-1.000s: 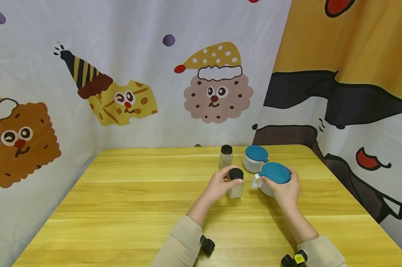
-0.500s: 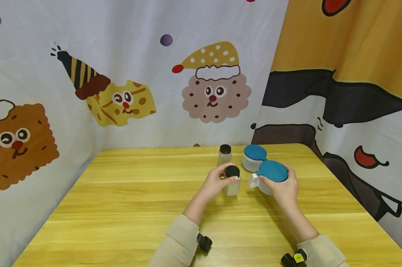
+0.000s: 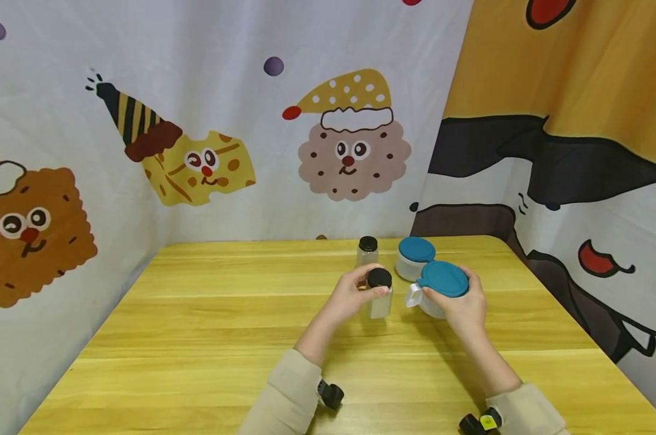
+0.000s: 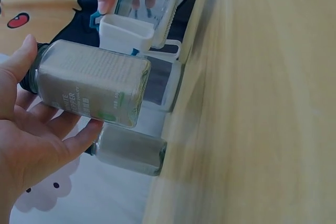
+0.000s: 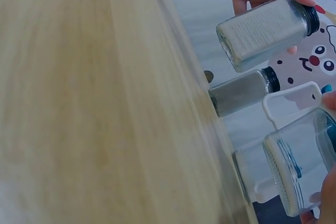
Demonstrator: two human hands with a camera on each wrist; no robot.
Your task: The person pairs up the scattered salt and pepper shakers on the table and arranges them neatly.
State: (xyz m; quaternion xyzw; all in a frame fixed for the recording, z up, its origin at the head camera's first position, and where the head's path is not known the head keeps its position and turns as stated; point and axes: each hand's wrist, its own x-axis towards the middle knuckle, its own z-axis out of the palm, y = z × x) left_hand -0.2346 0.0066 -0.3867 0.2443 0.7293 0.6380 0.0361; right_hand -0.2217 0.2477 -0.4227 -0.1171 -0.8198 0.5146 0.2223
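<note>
Jar [image 4: 92, 82], square black-capped glass, seems breakable; best gripped near its top. Left hand [image 3: 350, 297] holds it; right hand [image 3: 467, 307], a blue-lidded clear canister [image 3: 442, 283].

Take the head view as your clock face: your wood-grained bench [image 3: 197, 338] spreads across the lower half, around six. At four, near its far edge, you see an upright, black-capped jar [image 3: 367, 252], its lower part hidden; farther out at four stands a pale, round, blue-lidded container [image 3: 414, 258], apart from the jar.

Behind the bench you face a white printed cloth [image 3: 219, 72]. It shows you a brown square biscuit [image 3: 45, 235] at nine, a yellow cheese [image 3: 199, 169] in a striped party hat [image 3: 136, 118] at ten, a purple dot [image 3: 274, 66] at eleven, and a pink biscuit [image 3: 355, 160] in a spotted cap [image 3: 344, 90] at one. At two you have an orange-yellow panel [image 3: 567, 66], with a red patch [image 3: 604, 258] at three.
</note>
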